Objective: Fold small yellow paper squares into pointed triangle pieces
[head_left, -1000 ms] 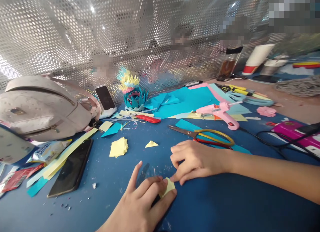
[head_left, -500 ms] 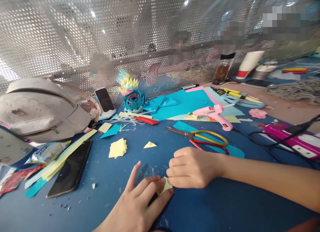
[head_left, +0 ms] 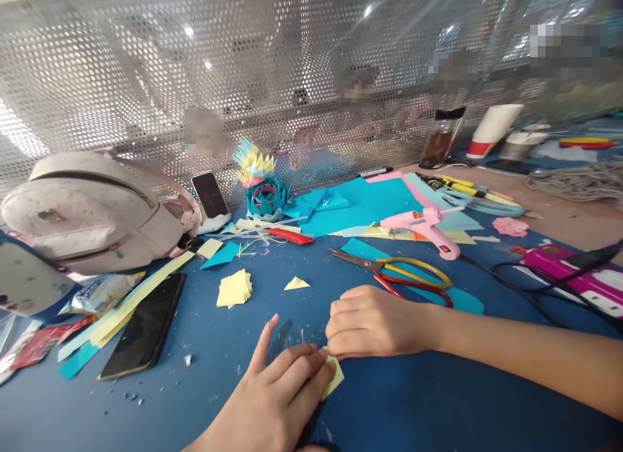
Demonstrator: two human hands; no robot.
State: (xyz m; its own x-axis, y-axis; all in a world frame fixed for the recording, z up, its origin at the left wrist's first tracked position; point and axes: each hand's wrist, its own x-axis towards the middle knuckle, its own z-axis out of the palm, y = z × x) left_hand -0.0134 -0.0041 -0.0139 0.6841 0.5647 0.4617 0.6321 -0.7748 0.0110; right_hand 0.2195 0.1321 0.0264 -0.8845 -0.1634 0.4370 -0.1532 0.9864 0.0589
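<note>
Paper (head_left: 335, 382): small, pale yellow, sharp-cornered, partly hidden under left fingers (head_left: 311, 386).

Nothing can be read in full. The white packet (head_left: 104, 294) carries blue lettering that seems to start with an "A", the rest too blurred to make out. Pale print on the red wrapper (head_left: 39, 345) is too small and smeared to read.

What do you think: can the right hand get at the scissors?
Probably yes: the scissors lie just beyond the right hand, with nothing visible between, though that hand is at the yellow paper.
</note>
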